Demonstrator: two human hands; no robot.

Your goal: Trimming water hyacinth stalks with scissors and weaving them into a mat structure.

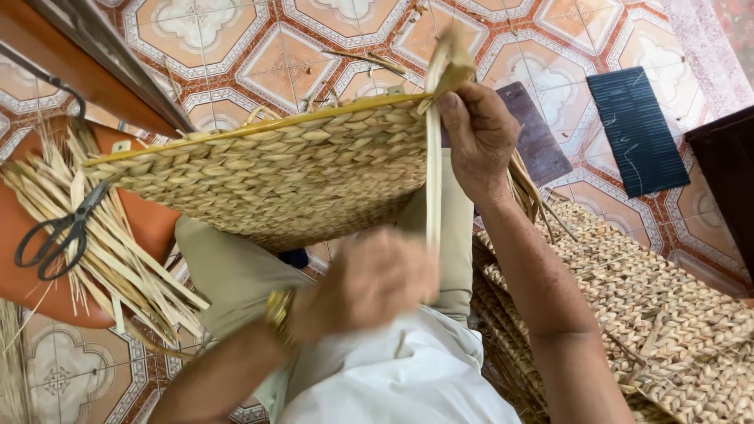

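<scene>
Head view is being filled mostly by a tiled floor [298, 55], patterned in orange, white and red, on which everything is being kept. To the right, a stack of woven mats [667, 314] is being spread over the tiles, and beyond it a dark ribbed mat [636, 129] and a brown board [538, 133] are being left flat. At upper left a wooden frame edge [86, 74] is being cut off by the picture. A woven straw panel [275, 173] is being held up at the centre, above the person's lap, tilted with its yellow-edged rim uppermost. On the left an orange seat [20, 235] is being covered by a bundle of loose straw strips [118, 251], with black scissors [59, 232] being rested on top. The right hand [479, 137] is being closed on the panel's right corner, thumb pressed on the rim. A pale flat strip [432, 180] is being stretched downward from that corner into the left hand [369, 283], which is blurred but is being closed around the strip's lower end.
</scene>
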